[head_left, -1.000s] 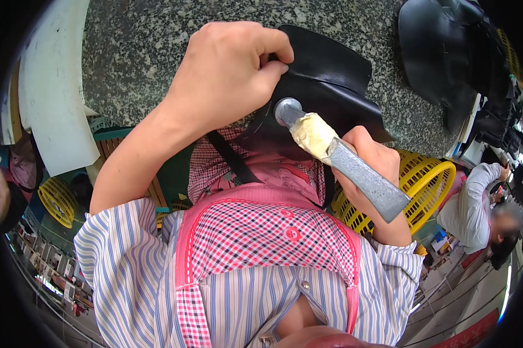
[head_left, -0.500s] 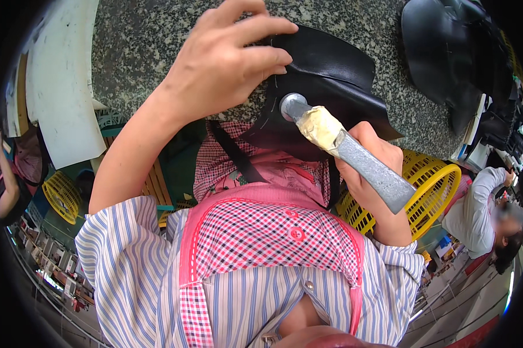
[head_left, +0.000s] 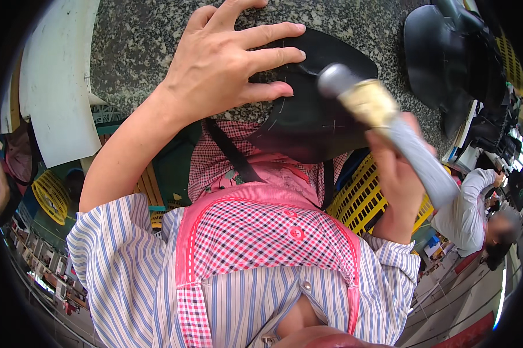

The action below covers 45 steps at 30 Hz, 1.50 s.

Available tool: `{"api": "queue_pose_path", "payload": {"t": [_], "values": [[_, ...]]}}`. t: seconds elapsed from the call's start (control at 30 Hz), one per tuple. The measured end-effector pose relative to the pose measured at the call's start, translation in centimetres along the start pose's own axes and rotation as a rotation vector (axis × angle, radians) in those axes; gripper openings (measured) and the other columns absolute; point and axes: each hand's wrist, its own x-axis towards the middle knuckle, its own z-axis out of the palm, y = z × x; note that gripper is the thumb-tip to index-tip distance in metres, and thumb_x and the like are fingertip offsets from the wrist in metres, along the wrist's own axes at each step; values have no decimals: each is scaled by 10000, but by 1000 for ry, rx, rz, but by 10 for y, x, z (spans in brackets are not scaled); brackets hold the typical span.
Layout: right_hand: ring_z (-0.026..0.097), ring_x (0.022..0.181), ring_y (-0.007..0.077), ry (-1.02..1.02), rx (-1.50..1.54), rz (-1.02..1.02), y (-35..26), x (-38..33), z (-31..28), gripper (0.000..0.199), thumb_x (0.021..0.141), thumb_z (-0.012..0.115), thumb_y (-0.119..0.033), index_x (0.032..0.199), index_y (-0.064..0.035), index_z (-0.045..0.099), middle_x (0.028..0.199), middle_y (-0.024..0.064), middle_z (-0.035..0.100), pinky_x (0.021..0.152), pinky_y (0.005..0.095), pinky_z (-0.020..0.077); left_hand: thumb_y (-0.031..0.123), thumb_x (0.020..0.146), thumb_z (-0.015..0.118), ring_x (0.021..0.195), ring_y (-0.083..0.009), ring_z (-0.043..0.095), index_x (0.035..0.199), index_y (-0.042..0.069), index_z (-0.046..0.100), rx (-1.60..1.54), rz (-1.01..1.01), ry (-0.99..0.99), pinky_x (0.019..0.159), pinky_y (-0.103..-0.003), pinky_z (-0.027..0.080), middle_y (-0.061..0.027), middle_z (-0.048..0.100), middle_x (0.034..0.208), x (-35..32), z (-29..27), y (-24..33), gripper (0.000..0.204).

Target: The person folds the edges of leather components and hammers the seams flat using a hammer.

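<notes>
A black leather piece (head_left: 308, 127) with pale marks and a small cross lies on the speckled stone worktop (head_left: 139, 58), its near part hanging over the edge toward my lap. My left hand (head_left: 226, 64) is spread, its fingertips at the leather's left edge. My right hand (head_left: 397, 180) is closed on a hammer (head_left: 426, 159), whose handle is hidden beneath its head. That head has a round metal face, a yellowish wrapping round its middle and a long flat tail. Blurred by motion, the face appears over the leather's right part; its height cannot be judged.
More black leather pieces (head_left: 435, 52) lie at the far right of the worktop. A white sheet (head_left: 58, 93) hangs over the left side. Below the edge are a yellow plastic basket (head_left: 360, 188) and another basket (head_left: 50, 194) at left. Another person (head_left: 467, 214) sits at right.
The hammer and my right hand have moved right, away from the leather's left side. The leather's folded-over right part now lies flatter, showing the cross mark. My left hand's fingers have spread wider.
</notes>
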Motion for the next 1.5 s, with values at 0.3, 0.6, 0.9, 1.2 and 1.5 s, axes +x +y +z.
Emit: {"api": "queue_pose_path", "payload": {"t": [0.3,0.6,0.9,1.2,1.5], "values": [[624,593,178,55,-244,32,-20,26,-8,147,762,666,-111,842,-54,556,666,120,585,533,295,461,323,595,766,1200,-183,413,1279,187,462,-38,-169,8,946,-357,327,89,582,1189,-7,8,10,761],[545,581,122,113,-61,-167,-18,36,-10,132,834,633,-112,912,-7,609,690,69,595,539,262,422,338,598,772,1152,-211,424,1321,120,399,-114,-179,-34,909,-365,325,48,563,1207,-3,-1,6,842],[594,671,101,-85,-324,-57,-22,32,-12,180,856,617,-154,982,-25,614,724,44,638,593,271,460,436,597,780,1123,-208,409,1373,59,296,-119,-160,-80,883,-359,295,49,566,1175,-2,-5,7,989],[571,582,159,-190,-384,-224,-27,42,-6,171,877,582,-164,969,-41,656,686,43,613,566,293,464,429,559,805,1123,-211,411,1404,34,211,-141,-170,-64,883,-367,285,33,574,1160,-3,2,1,1106],[481,566,81,-310,-414,-295,-24,47,-1,161,868,575,-100,940,26,643,691,-15,557,542,206,397,431,555,817,1121,-232,410,1434,6,39,-175,-193,-55,892,-377,274,27,580,1158,-1,0,3,1248]]}}
